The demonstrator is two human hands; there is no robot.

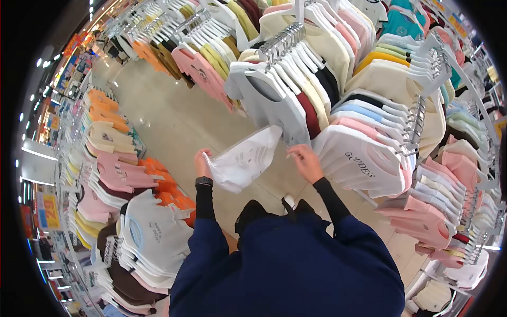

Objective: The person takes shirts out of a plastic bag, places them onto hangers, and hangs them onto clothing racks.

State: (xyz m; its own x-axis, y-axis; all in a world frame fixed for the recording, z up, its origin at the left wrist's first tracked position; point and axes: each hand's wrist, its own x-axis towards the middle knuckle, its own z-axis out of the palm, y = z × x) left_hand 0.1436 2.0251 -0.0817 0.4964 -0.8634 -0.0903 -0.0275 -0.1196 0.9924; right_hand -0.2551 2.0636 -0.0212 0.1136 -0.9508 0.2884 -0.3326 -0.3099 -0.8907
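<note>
One floppy white packet [244, 162], looking like a bagged shirt, is hanging above the floor [163, 119] with the left hand [202, 162] gripping its side edge. The right hand [306, 162] is curling near the grey tee [270, 110]; can't tell if it's pinching anything. Packet's probably feeling light, soft and kinda slippery, so holding a bunched edge is making sense imo.

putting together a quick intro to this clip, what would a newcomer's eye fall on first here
Probably the crinkled white plastic bag in the person's left hand, near the middle of the view above the pale tiled floor. Next, perhaps the white GODDESS shirt hanging just right of center, then the bright orange clothes low among the racks on the left.
</note>
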